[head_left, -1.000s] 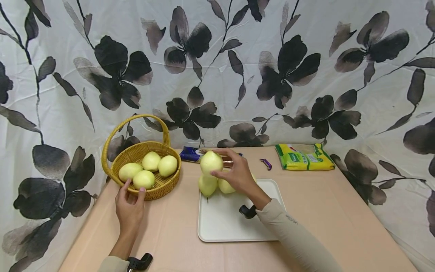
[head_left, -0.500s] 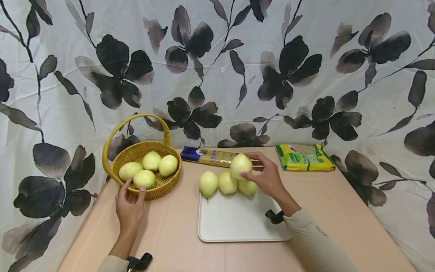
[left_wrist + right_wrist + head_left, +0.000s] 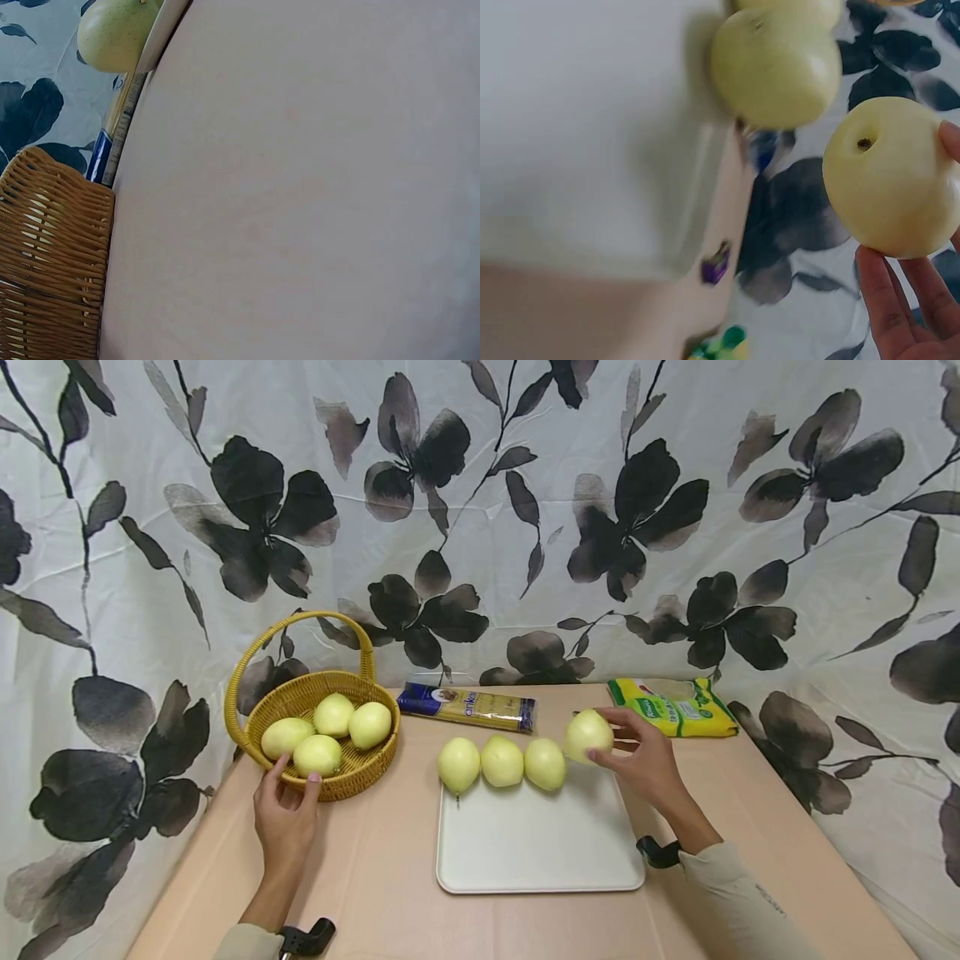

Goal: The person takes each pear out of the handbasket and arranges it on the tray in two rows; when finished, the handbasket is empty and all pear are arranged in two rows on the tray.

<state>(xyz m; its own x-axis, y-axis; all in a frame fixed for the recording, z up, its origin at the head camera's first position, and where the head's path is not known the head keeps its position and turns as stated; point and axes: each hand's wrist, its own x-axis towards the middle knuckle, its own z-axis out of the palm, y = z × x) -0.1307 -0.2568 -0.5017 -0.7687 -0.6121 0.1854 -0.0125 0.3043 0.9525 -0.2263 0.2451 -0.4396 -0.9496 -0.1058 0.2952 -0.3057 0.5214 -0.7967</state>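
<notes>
My right hand (image 3: 643, 758) holds a pale yellow-green pear (image 3: 588, 737) between thumb and fingers, over the far right corner of the white tray (image 3: 540, 852). In the right wrist view the fingertips lie against the pear (image 3: 892, 176), its dimpled end showing. Three similar pears stand in a row along the tray's far edge: a left one (image 3: 459, 766), a middle one (image 3: 502, 762) and a right one (image 3: 545, 765). At the left, my left hand (image 3: 287, 822) holds the front rim of a yellow wicker basket (image 3: 360, 783). Several pears (image 3: 333, 716) lie inside it.
Behind the tray lies a blue and gold pasta packet (image 3: 468, 706). A yellow-green bag (image 3: 675, 708) rests at the back right. The right wrist view shows a small purple wrapped candy (image 3: 715, 264) near the tray corner. A floral cloth (image 3: 525, 527) hangs behind the table.
My right hand has carried its pear rightward, from above the leftmost pear to the tray's far right corner, past the other pears in the row. The left hand and basket stay put.
</notes>
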